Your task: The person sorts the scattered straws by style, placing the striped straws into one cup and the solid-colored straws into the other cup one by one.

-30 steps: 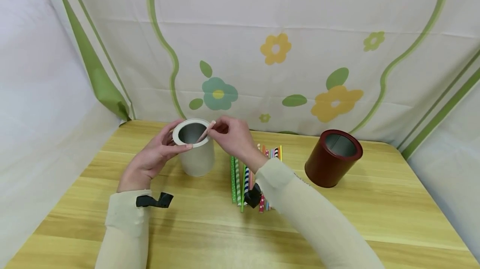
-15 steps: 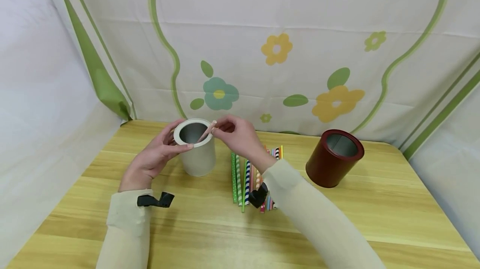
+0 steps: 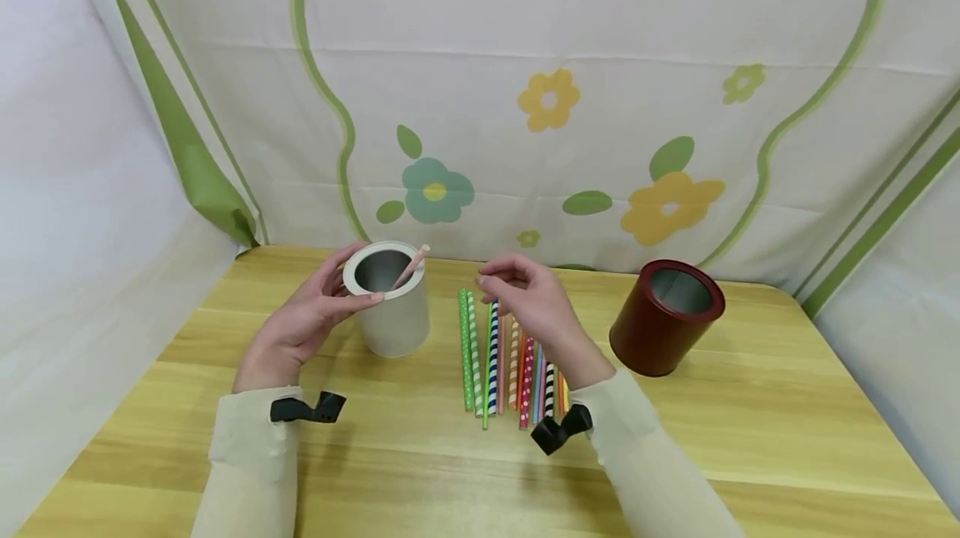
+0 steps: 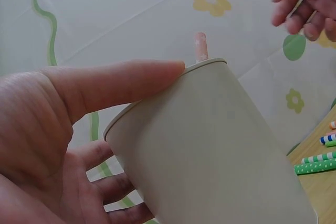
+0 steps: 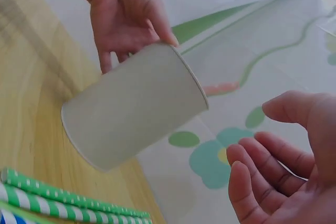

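Observation:
My left hand [image 3: 296, 321] holds a white can [image 3: 395, 323] upright on the table, its thumb on the rim and its fingers round the far side. One pink paper straw [image 3: 414, 263] leans inside the can, its top poking above the rim. In the left wrist view the straw [image 4: 201, 48] shows pale star marks. My right hand [image 3: 538, 302] hovers above a row of coloured paper straws [image 3: 492, 371], apart from the can. Its fingers are loosely bent and hold nothing, as the right wrist view shows. The hand and wrist hide parts of several straws.
A dark red can [image 3: 660, 330], open at the top, stands on the right of the wooden table [image 3: 420, 471]. Behind the table hangs a white flowered curtain [image 3: 480, 105], and pale fabric walls rise at both sides.
My right hand has let go of the pink straw and moved right, over the straw row. The straw now leans in the white can by itself. My left hand keeps its place on the can.

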A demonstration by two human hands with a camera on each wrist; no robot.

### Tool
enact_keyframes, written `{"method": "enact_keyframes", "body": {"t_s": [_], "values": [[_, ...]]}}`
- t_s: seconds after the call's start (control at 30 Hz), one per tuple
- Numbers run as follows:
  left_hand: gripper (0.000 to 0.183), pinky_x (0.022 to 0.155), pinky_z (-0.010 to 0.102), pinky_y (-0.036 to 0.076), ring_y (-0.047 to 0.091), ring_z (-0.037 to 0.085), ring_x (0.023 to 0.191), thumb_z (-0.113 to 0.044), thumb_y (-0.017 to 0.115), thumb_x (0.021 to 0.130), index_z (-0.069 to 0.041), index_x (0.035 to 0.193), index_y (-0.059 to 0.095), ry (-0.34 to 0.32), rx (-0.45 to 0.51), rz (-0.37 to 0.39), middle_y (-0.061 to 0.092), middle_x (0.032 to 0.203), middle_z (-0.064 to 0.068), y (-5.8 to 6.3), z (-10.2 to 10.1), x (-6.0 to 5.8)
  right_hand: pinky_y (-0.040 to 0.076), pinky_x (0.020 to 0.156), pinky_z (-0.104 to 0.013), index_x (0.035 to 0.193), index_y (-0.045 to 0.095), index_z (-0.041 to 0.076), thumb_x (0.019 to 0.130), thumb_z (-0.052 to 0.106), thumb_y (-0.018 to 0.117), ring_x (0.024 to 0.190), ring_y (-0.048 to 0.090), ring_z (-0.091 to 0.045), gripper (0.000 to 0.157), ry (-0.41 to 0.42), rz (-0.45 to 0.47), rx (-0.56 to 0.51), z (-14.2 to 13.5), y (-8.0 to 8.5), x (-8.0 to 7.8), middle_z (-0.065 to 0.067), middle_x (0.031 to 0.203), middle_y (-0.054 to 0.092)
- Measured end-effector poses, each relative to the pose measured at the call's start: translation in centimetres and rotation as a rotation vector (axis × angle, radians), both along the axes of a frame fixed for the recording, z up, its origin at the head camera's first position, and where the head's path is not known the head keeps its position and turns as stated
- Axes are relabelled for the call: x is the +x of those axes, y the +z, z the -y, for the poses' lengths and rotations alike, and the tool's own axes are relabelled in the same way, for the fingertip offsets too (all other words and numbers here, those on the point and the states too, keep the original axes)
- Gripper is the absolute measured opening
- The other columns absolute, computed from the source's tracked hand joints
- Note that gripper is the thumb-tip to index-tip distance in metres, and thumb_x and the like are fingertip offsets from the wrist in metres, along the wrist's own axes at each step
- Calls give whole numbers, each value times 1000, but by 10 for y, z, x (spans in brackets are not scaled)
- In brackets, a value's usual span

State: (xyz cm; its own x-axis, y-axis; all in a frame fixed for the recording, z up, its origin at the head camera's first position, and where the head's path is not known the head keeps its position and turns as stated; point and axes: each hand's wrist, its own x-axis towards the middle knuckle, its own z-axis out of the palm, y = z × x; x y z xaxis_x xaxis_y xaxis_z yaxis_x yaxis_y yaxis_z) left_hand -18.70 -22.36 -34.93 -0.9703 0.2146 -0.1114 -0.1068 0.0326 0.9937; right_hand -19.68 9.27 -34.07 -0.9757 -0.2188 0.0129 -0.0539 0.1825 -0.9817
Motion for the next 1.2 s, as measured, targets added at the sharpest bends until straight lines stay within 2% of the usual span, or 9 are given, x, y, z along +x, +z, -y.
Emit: {"method": "enact_keyframes", "body": {"t_s": [0.17, 0.37, 0.5, 0.8, 1.03, 1.2], "values": [[87, 105, 20, 48, 38, 19, 146, -8, 74, 101, -24, 172, 25, -5, 2, -15, 35, 166, 3, 0, 0, 0, 58, 77, -30, 125, 72, 13, 104, 27, 73, 95, 71, -22, 26, -88, 24, 53, -25, -12, 4, -6, 111, 72], [87, 105, 20, 47, 40, 18, 144, -9, 74, 101, -25, 171, 26, -7, -2, -21, 37, 164, 1, -1, 0, 1, 61, 82, -39, 128, 71, 11, 103, 30, 74, 103, 69, -35, 31, -168, 76, 92, -50, -31, 6, -7, 113, 70], [85, 105, 22, 48, 45, 14, 139, -7, 74, 100, -26, 170, 29, -7, 1, -23, 44, 158, -4, 0, 0, 0, 61, 80, -36, 129, 70, 9, 103, 31, 74, 102, 71, -35, 34, -211, 105, 130, -63, -42, 6, -9, 113, 70], [89, 105, 21, 46, 37, 20, 148, -9, 74, 101, -26, 173, 24, 1, 3, 4, 32, 168, 5, -1, 0, 1, 56, 65, -29, 125, 69, 5, 101, 23, 75, 86, 67, -25, 31, -225, 150, 168, -77, -60, 8, -8, 105, 70], [87, 105, 21, 47, 41, 17, 144, -8, 74, 101, -28, 172, 27, 2, 13, 7, 37, 166, 2, -2, 1, 0, 53, 60, -29, 115, 71, 6, 99, 24, 77, 70, 63, -21, 25, -255, 125, 316, -82, -66, 8, -8, 90, 70], [87, 106, 21, 47, 43, 15, 142, -8, 74, 101, -28, 171, 27, 6, 13, 10, 40, 162, -1, -1, 0, 0, 53, 58, -29, 110, 72, 7, 98, 24, 80, 65, 63, -17, 23, -268, 122, 407, -82, -70, 7, -8, 87, 72]]}}
